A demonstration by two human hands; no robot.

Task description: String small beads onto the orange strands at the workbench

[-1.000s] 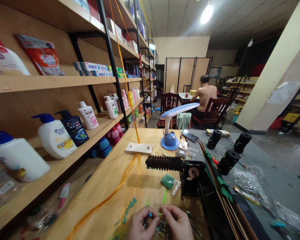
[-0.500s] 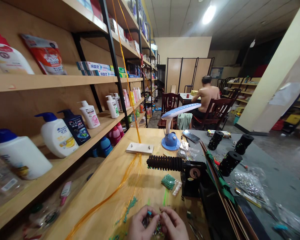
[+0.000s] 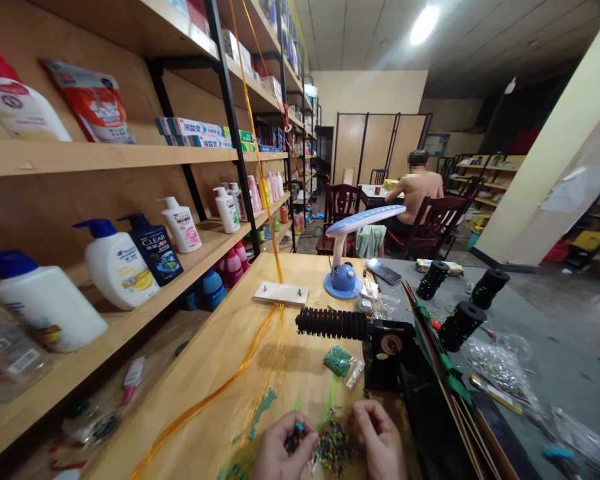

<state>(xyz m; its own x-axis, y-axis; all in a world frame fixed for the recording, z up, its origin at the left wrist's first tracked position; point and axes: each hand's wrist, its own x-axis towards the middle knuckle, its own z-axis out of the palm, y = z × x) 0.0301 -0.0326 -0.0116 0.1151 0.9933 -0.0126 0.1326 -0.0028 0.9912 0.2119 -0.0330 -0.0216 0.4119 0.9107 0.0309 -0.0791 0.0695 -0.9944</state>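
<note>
My left hand (image 3: 285, 448) is closed in a pinch at the lower middle of the view. A small turquoise piece (image 3: 299, 427) shows at its fingers, along with dark bits too small to name. To the right, my right hand (image 3: 379, 441) has thumb and fingertips pressed together; anything in them is too small to see. A pile of mixed dark, shiny beads (image 3: 335, 445) lies on the table between the hands. Bright green strands (image 3: 331, 395) run just beyond the pile. Left of my left hand lie loose green beads (image 3: 263, 408).
Beyond the hands are a bag of green beads (image 3: 337, 360), a black ridged roller (image 3: 333, 324) on a stand, a white clamp plate (image 3: 281, 294) with orange threads (image 3: 245, 363), and a blue lamp (image 3: 342, 281). Shelves of bottles (image 3: 120, 265) line the left. A person (image 3: 420, 190) sits farther back.
My right hand has moved right, away from my left hand, uncovering the bead pile. My left hand has stayed almost in place. The camera view has shifted slightly.
</note>
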